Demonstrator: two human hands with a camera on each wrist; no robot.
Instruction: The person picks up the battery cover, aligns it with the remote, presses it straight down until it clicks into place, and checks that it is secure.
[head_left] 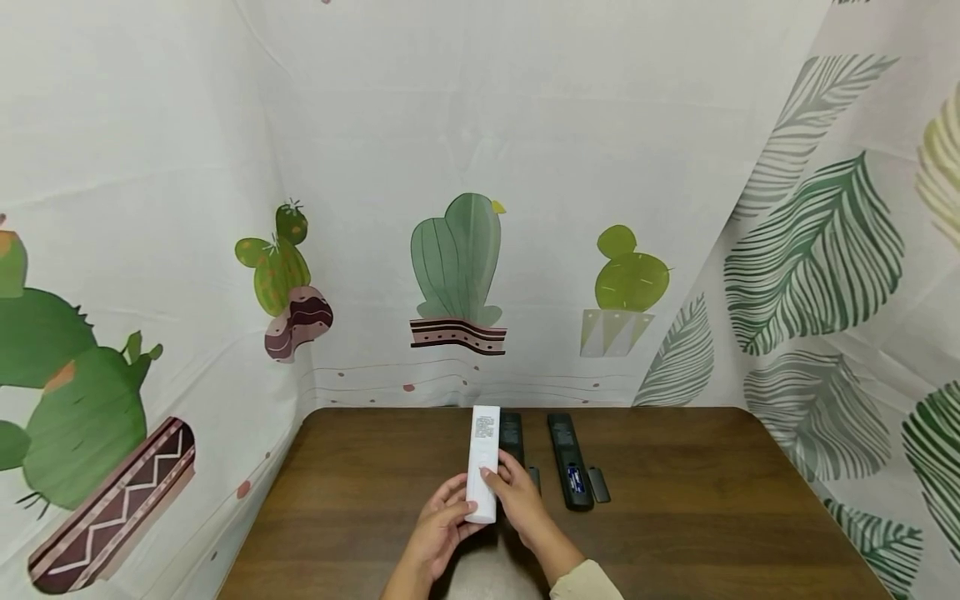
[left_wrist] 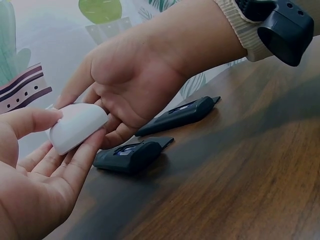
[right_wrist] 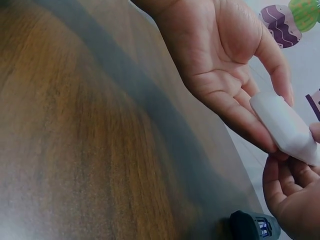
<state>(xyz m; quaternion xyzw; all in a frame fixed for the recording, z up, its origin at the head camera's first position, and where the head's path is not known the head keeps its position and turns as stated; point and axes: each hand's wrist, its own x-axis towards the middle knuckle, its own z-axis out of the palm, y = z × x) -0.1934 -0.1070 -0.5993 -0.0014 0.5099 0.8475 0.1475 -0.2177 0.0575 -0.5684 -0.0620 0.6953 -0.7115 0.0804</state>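
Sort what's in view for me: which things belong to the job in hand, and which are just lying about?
In the job:
white remote, back up
left hand, gripping its near end
right hand, thumb on its back

Lying about, not held (possibly related):
left black remote
right black remote, battery bay open
left cover
right cover
printed cloth, backdrop only
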